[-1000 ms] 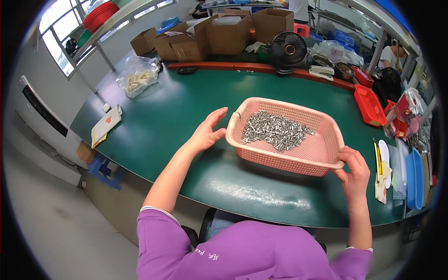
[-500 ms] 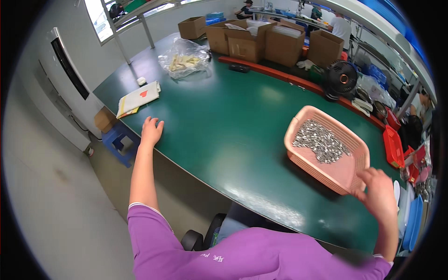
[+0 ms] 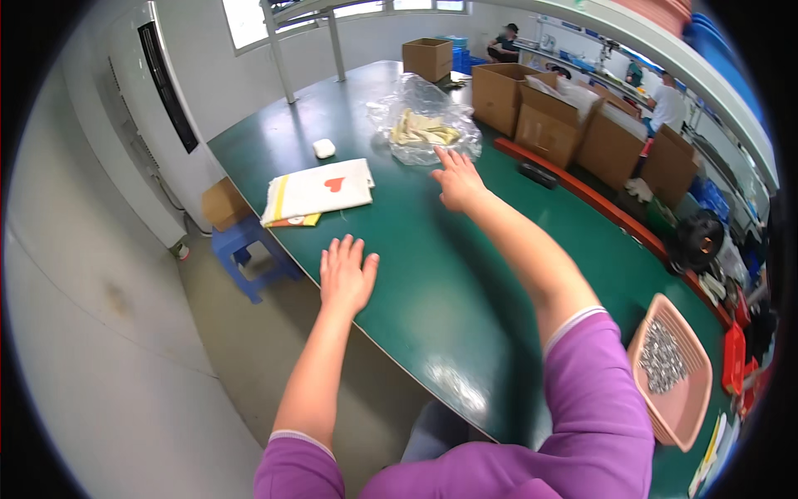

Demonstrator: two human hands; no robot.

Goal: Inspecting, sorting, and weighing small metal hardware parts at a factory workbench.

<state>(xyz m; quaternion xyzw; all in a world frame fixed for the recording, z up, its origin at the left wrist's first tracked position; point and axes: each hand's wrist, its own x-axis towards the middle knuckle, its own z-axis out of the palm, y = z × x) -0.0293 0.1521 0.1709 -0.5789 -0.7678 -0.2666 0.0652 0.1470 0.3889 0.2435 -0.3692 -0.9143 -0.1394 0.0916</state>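
My right hand (image 3: 457, 179) stretches out over the table, fingers apart, just short of a clear plastic bag (image 3: 407, 106). Pale yellowish pieces (image 3: 424, 130) lie in that bag; I cannot make out their kind. With fingers spread and nothing in it, my left hand (image 3: 347, 274) is at the near table edge. Beyond it lies a folded white cloth (image 3: 312, 191) with a red heart and a yellow stripe. A small white object (image 3: 324, 149) sits behind the cloth. To the right, a pink plastic basket (image 3: 694, 399) holds many small shiny metal pieces (image 3: 661, 358).
Open cardboard boxes (image 3: 544, 125) line the far side behind a red rail (image 3: 582, 185). A black fan (image 3: 697, 241) and red trays (image 3: 733, 358) are at the right. A blue stool (image 3: 249, 249) stands left of the green table (image 3: 416, 308). People work in the background.
My right hand has left the pink basket and reached across toward the plastic bag. The view has turned left, so the basket appears farther right. My left hand stays near the table edge.
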